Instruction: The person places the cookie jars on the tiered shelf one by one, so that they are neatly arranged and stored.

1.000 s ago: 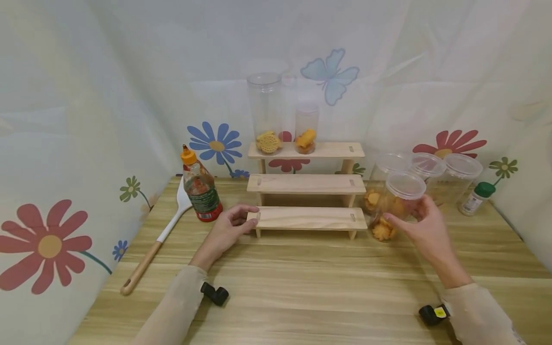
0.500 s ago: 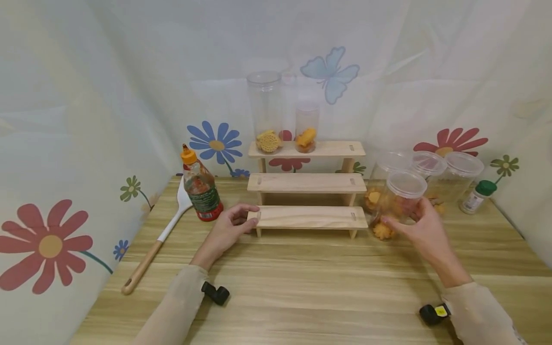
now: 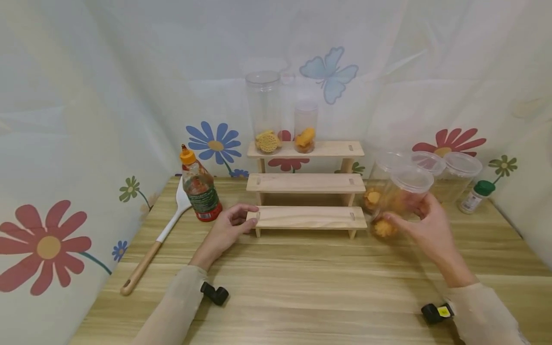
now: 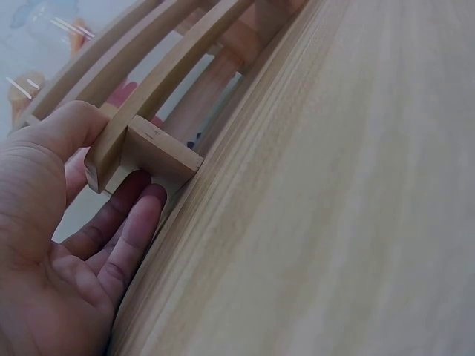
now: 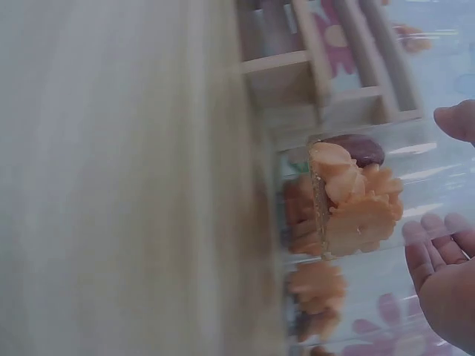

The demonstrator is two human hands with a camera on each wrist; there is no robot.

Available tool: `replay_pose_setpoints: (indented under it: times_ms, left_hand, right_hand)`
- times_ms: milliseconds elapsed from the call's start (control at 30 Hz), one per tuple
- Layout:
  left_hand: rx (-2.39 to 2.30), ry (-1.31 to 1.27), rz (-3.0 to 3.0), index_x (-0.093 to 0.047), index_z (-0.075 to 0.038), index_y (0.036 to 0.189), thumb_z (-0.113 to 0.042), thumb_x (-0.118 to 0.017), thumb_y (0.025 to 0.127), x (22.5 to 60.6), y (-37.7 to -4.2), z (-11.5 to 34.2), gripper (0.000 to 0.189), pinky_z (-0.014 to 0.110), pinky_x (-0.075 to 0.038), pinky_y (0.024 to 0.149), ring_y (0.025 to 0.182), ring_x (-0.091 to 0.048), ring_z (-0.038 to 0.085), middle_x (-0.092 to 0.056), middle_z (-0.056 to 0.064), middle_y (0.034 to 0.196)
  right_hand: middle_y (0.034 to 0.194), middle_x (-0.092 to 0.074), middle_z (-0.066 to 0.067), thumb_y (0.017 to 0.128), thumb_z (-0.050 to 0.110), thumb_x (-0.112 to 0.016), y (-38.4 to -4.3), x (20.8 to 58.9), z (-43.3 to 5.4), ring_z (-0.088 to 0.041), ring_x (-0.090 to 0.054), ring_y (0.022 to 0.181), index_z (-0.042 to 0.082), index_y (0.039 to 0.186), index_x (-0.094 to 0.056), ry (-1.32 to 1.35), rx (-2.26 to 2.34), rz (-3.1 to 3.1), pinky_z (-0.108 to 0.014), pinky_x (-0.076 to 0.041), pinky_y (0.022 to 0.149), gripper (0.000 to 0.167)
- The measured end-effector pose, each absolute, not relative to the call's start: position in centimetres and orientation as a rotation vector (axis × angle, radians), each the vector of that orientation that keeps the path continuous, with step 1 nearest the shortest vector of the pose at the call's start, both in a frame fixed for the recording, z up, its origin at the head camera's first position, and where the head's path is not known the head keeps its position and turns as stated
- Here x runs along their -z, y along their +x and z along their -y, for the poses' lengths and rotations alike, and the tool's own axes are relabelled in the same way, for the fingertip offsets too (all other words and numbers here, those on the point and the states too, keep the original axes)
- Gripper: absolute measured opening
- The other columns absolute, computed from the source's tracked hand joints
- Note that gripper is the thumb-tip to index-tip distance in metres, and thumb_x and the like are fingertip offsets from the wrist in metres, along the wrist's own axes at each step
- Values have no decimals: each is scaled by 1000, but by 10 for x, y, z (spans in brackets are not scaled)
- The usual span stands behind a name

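My left hand (image 3: pixel 225 229) grips the left end of the lowest step of a three-tier wooden display rack (image 3: pixel 306 217). In the left wrist view its thumb (image 4: pixel 70 126) lies over the board's end, and its fingers (image 4: pixel 133 230) reach under by the leg. My right hand (image 3: pixel 429 227) holds a clear lidded jar (image 3: pixel 398 199) between thumb and fingers, right of the rack. Orange flower-shaped pieces and a dark brown one lie inside it; in the right wrist view the jar's base (image 5: pixel 320 204) is raised above the table. A tall jar (image 3: pixel 264 108) and a shorter jar (image 3: pixel 306 124) stand on the top step.
Behind the right hand are several clear jars, including a rear-right one (image 3: pixel 460 175), and a small green-capped shaker (image 3: pixel 476 197). On the left stand a sauce bottle (image 3: pixel 202 194) with an orange cap and a white spatula (image 3: pixel 155 249) with a wooden handle, lying flat. A flowered curtain hangs behind.
The jar in my right hand has shifted slightly up and to the right, blurring a little, and its lid end leans rightward. My left hand stays on the rack.
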State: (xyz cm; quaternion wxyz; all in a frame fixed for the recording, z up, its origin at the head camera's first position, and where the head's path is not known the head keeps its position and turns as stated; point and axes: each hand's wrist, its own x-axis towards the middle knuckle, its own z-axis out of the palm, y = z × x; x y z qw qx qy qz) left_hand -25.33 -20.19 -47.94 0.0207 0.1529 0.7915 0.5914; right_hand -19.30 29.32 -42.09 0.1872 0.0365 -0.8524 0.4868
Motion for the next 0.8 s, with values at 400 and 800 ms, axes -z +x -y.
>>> replay_pose_setpoints:
  times_ms: [400,800]
  left_hand:
    - [-1841,478,-2443,-75,-12,138,-18,-78,108,481,-254,202,30,29,-63,82,96,-70,21,-72,14,116]
    - [-1849,479,-2438,-75,-11,137,-16,-78,107,480,-253,202,30,28,-63,82,97,-70,22,-71,15,117]
  right_hand:
    - [128,-66,7,93,9,-92,-170,367,-280,-12,-60,117,12,144,-60,140,-1398,2290,-8,-48,96,60]
    - [136,-70,-2,94,3,-90,-186,297,-258,-14,-67,124,15,151,-66,328,-1524,2201,-10,-51,104,63]
